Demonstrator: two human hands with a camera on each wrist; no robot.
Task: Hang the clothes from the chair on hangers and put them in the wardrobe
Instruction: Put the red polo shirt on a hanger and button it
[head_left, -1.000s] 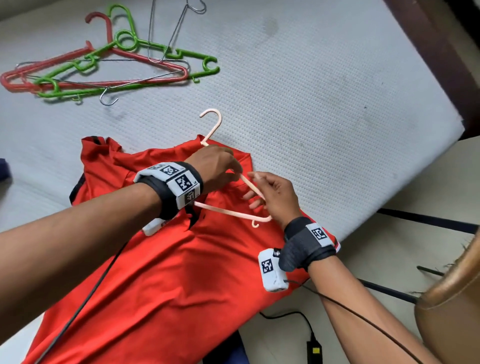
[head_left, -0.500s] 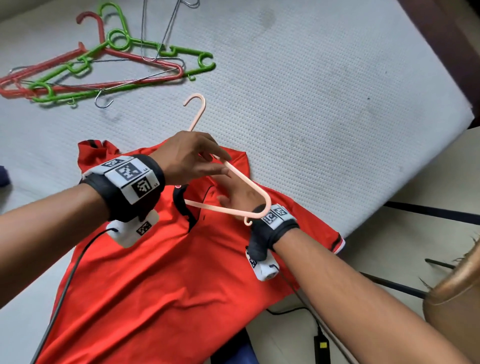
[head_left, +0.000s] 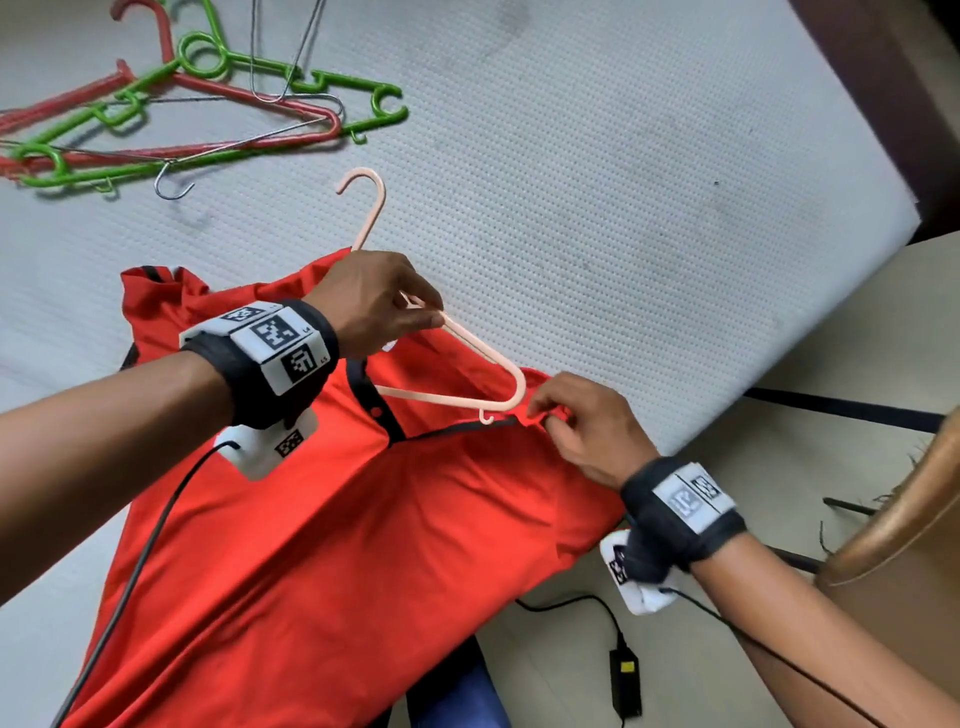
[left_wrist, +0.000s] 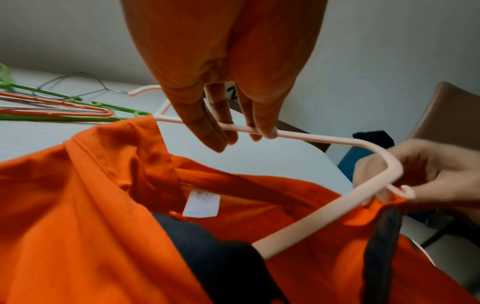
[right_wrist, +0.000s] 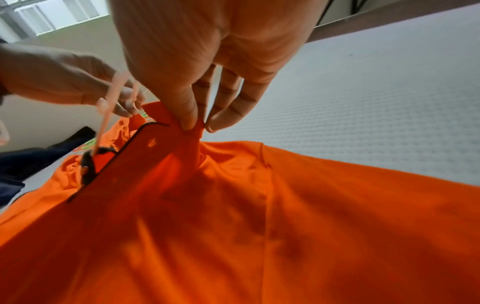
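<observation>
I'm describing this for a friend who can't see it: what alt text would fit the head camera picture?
Seen from above, a left hand grips a pale pink hanger while the right hand pinches the collar of an orange-red polo shirt spread on a white mattress. Green, red and wire hangers lie in a pile beyond.
</observation>
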